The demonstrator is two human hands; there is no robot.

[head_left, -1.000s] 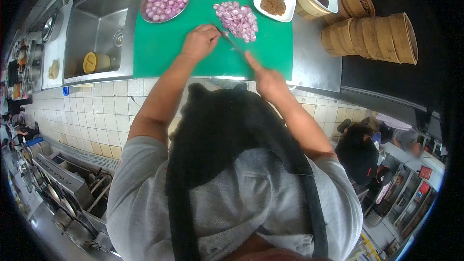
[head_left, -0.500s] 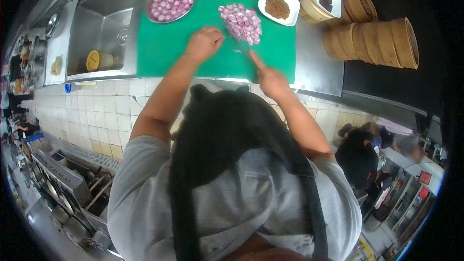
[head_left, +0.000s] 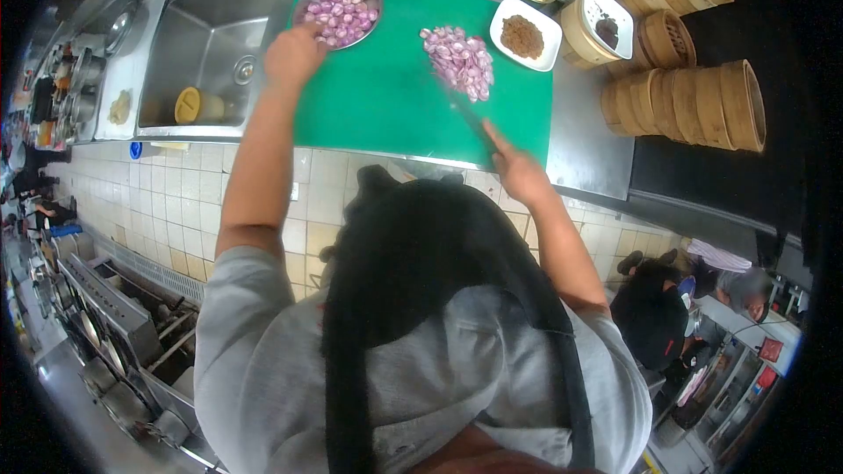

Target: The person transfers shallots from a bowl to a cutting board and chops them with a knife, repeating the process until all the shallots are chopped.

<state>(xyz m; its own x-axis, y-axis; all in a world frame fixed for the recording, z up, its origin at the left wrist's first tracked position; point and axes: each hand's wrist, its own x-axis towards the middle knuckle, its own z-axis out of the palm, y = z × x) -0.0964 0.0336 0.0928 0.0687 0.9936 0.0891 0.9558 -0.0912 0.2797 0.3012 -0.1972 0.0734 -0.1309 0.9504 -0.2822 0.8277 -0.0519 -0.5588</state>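
Note:
My left hand (head_left: 294,54) is at the near-left rim of a metal bowl (head_left: 376,25) full of small peeled shallots (head_left: 341,10). Its fingertips reach over the rim beside the shallots, and I cannot tell whether they pinch one. In my right hand (head_left: 524,175) is a kitchen knife (head_left: 470,118), its blade pointing up and left over the green cutting board (head_left: 369,110). The index finger lies along the top of the knife. Just beyond the blade, a heap of sliced shallots (head_left: 461,63) lies on the board.
A white dish of brown crumbly food (head_left: 523,36) sits at the board's right corner. Bamboo steamers (head_left: 689,105) lie stacked on the right, and a metal sink (head_left: 198,48) with a yellow-lidded container (head_left: 188,106) is on the left. Other people (head_left: 650,307) are at lower right.
My left hand has moved from beside the sliced shallots, left and away from me, to the bowl. My right hand keeps the knife near the slices. The whole view has shifted slightly.

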